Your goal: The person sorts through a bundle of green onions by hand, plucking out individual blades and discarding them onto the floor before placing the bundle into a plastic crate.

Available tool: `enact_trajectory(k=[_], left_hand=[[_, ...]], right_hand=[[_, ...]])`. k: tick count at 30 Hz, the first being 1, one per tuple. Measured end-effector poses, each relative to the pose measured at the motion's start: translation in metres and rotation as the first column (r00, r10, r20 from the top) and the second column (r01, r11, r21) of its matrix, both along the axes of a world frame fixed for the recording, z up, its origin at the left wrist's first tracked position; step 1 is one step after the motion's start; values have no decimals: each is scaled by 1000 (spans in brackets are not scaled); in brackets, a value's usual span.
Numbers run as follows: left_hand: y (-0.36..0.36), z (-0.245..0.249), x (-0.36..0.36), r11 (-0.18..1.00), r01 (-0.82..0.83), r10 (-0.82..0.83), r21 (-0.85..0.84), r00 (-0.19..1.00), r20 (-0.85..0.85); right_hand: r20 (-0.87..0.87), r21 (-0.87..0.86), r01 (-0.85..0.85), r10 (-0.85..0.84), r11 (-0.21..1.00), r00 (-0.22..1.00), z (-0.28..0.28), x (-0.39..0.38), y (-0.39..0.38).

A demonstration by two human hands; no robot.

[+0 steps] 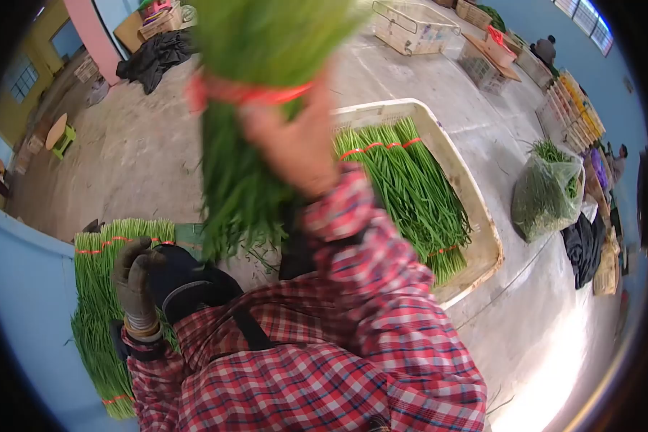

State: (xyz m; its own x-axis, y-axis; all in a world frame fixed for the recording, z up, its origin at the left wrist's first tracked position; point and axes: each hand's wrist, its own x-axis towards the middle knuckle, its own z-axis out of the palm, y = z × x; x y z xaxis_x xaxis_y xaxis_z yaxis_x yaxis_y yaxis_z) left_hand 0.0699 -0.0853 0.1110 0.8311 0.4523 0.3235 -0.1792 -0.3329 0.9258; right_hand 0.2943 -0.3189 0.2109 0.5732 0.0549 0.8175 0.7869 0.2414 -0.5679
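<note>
My bare right hand (291, 137) is raised in front of me, gripping a bundle of green chives (241, 173) just below its red band. Hand and bundle are blurred by motion. My left hand (137, 281), in a grey glove, is beside my knee with its fingers loosely bent and apart; nothing shows in it. Several banded chive bundles (93, 309) lie stacked at my left, close to the glove. To the right, a cream plastic crate (475, 209) holds several more chive bundles (410, 187) laid side by side, with red bands.
A clear bag of greens (547, 191) stands on the floor at right, near dark cloth (583, 245). A white crate (414, 29) is farther back. Black sheeting (155, 57) lies by a pink pillar (93, 36). Other people (545, 49) are at the far sides.
</note>
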Motion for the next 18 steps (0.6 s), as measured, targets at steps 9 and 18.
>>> enact_trajectory(k=[9, 18], left_hand=[[158, -172, -29, 947, -313, 299, -73, 941, -162], [156, -206, -26, 913, -407, 397, -42, 906, -150]], right_hand=[[-327, -404, 132, -278, 905, 903, 98, 21, -228], [-596, -695, -170, -428, 698, 680, -128, 58, -249]])
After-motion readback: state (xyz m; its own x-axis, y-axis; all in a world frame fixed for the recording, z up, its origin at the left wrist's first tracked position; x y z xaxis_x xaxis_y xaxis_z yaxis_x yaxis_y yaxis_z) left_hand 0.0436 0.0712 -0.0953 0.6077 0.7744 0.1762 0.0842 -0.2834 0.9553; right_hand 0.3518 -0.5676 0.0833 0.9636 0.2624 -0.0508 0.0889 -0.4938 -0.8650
